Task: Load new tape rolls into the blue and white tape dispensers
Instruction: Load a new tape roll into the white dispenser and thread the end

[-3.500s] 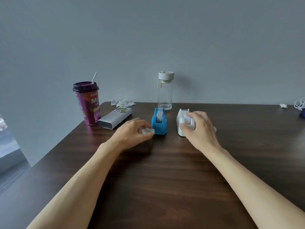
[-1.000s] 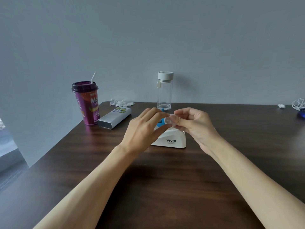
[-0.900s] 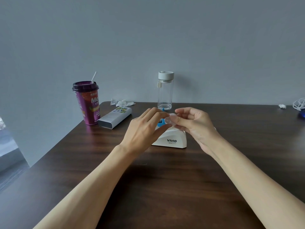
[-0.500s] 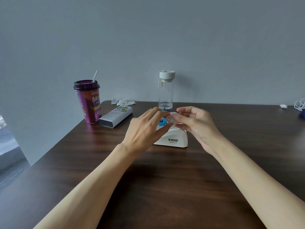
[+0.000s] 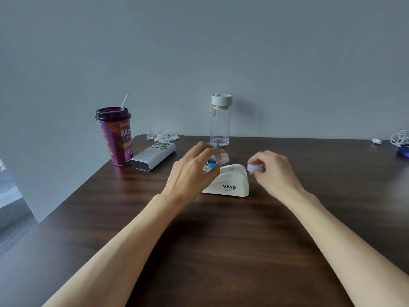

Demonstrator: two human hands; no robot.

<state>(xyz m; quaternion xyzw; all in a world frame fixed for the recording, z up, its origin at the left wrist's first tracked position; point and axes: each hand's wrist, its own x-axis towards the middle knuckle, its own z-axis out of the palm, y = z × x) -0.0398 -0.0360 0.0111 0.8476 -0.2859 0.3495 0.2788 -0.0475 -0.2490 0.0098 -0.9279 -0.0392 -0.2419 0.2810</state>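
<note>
Left hand: the left hand (image 5: 194,171) is held at frame centre, fingers pinched on a clear tape roll (image 5: 222,157) above the dispensers.
Right hand: the right hand (image 5: 273,171) is curled right of centre around a small pale piece (image 5: 254,167); what the piece is cannot be told through the blur.
White dispenser: the white tape dispenser (image 5: 230,182) is set side-on between the hands, on the table (image 5: 221,240).
Blue dispenser: the blue tape dispenser (image 5: 213,161) is mostly hidden behind the left fingers.
Open room: bare wood is seen across the lower frame.
Far edge: a clear bottle (image 5: 220,120), a grey box (image 5: 152,156), a purple cup (image 5: 115,136), crumpled wrappers (image 5: 162,136) and, upper right, white cables (image 5: 400,138) are lined along it.
</note>
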